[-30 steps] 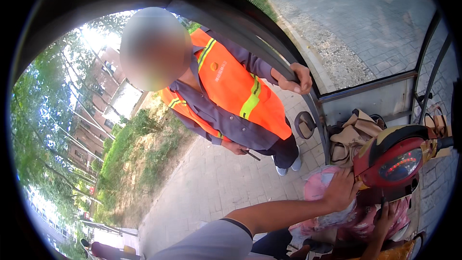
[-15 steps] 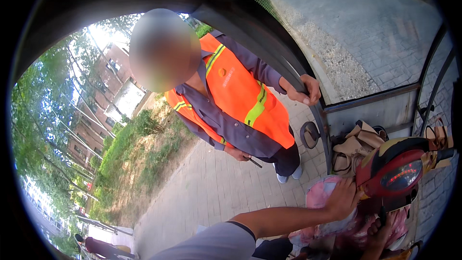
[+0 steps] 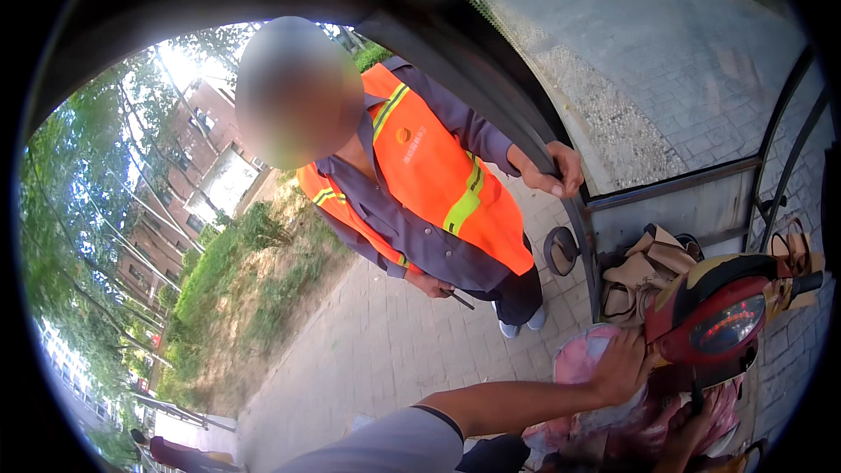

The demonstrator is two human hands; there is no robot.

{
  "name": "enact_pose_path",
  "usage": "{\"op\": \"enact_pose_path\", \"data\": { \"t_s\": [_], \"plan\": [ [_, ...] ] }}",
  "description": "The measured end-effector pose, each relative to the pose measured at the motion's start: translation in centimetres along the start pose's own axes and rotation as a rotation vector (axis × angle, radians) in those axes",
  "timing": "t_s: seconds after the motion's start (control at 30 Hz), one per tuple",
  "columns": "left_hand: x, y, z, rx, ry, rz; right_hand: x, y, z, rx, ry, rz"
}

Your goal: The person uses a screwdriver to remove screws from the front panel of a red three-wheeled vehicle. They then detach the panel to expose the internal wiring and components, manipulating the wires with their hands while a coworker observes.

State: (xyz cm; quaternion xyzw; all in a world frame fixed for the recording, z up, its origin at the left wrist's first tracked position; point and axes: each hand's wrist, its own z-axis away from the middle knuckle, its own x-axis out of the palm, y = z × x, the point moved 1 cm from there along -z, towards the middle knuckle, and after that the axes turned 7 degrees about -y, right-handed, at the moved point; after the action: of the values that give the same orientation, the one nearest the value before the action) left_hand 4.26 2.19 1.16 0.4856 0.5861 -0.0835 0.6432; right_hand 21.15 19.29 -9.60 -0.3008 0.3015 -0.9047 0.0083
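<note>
At the lower right, my left hand (image 3: 624,363) has its bent fingers pressed together on the left edge of a red handlebar console (image 3: 701,315) with a red-lit display. My right hand (image 3: 688,425), partly hidden below the console, is closed around a dark slim object (image 3: 696,394) whose type I cannot make out. Pink floral fabric (image 3: 583,352) hangs under and beside both hands.
A person in an orange vest (image 3: 442,180) stands facing me, one hand on the dark cab frame, a dark rod in the other. Tan bags (image 3: 644,271) lie behind the console beside a mirror (image 3: 561,250). A windscreen, paved path, planted bank and distant person surround this.
The view has shifted slightly, so the person in the vest and the console sit a little lower in the picture. Both my hands stay at the console.
</note>
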Motion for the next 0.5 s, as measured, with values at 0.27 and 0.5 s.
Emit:
{"op": "enact_pose_path", "data": {
  "t_s": [0.27,0.5],
  "plan": [
    [0.4,-0.4,-0.2,-0.056,0.003,0.046,-1.9,1.3,-1.7,-0.427,-0.053,0.452],
    [-0.2,-0.2,-0.2,-0.045,-0.005,0.087,-1.9,1.2,-1.2,-0.138,0.010,0.317]
  ]
}}
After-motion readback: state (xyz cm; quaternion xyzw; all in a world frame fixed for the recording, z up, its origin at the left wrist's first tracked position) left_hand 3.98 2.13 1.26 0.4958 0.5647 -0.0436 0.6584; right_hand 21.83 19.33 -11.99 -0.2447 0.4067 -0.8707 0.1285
